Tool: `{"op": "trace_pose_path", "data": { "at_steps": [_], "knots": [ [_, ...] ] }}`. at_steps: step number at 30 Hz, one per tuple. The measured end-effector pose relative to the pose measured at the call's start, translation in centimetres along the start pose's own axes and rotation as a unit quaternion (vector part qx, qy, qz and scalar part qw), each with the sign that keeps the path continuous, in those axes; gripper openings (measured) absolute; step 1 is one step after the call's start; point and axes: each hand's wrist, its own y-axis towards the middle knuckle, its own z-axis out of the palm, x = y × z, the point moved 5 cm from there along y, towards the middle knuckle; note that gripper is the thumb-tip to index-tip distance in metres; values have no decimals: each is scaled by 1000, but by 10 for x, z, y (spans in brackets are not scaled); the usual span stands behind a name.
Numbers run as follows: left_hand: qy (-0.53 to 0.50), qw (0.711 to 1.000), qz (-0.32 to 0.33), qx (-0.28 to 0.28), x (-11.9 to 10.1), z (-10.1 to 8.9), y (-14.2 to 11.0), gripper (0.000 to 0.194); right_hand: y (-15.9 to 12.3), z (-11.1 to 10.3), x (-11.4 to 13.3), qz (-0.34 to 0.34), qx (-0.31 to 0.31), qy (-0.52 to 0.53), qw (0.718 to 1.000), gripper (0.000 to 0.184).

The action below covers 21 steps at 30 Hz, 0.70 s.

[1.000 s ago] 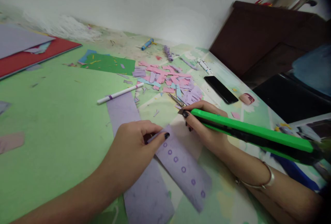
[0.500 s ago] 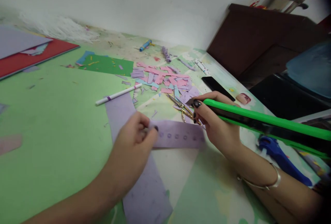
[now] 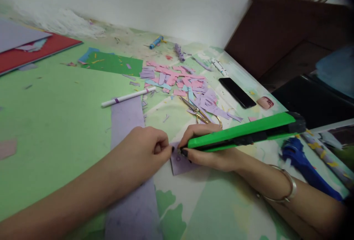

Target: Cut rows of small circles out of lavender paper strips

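Observation:
My left hand (image 3: 149,149) is closed in a pinch at the upper left edge of a purple paper strip (image 3: 179,164) marked with small circles. Most of that strip is hidden under my right hand (image 3: 207,151). A green utility knife (image 3: 243,129) lies across my right hand, gripped near its front end, with thumb and fingertips right at the strip beside my left thumb. Its blade is hidden by the fingers. Under my left forearm runs a longer purple paper sheet (image 3: 127,118), with a white marker (image 3: 128,97) across its far end.
Gold-handled scissors (image 3: 197,110) lie beyond my right hand, beside pink and purple paper scraps (image 3: 177,79). A black phone (image 3: 237,92), a pink eraser-like block (image 3: 265,102) and a blue hot glue gun (image 3: 306,170) are on the right. Green card (image 3: 113,62) lies farther back.
My right hand has moved left and down with the utility knife, up to my left hand, and now covers most of the circled strip. The knife's rear end has swung upward.

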Motion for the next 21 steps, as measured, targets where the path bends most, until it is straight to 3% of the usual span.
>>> {"op": "trace_pose_path", "data": {
  "at_steps": [3, 7, 10, 15, 21],
  "knots": [
    [9, 1000, 17, -17, -1, -2, 1, 12, 2, 1, -5, 13, 25, -17, 999, 8],
    [-47, 998, -24, 30, 2, 1, -1, 12, 3, -3, -10, 22, 69, -4, 997, 12],
    [-87, 993, -48, 56, 4, 4, -3, 10, 4, -5, -17, 70, 111, 61, 989, 16],
    [-99, 993, -27, 59, 3, 5, 0, 9, 6, -5, -26, 144, 135, 167, 966, 13],
    [-95, 994, -21, 44, 2, 3, 0, 11, 8, -3, -24, 117, 164, 176, 964, 13]
  ]
}}
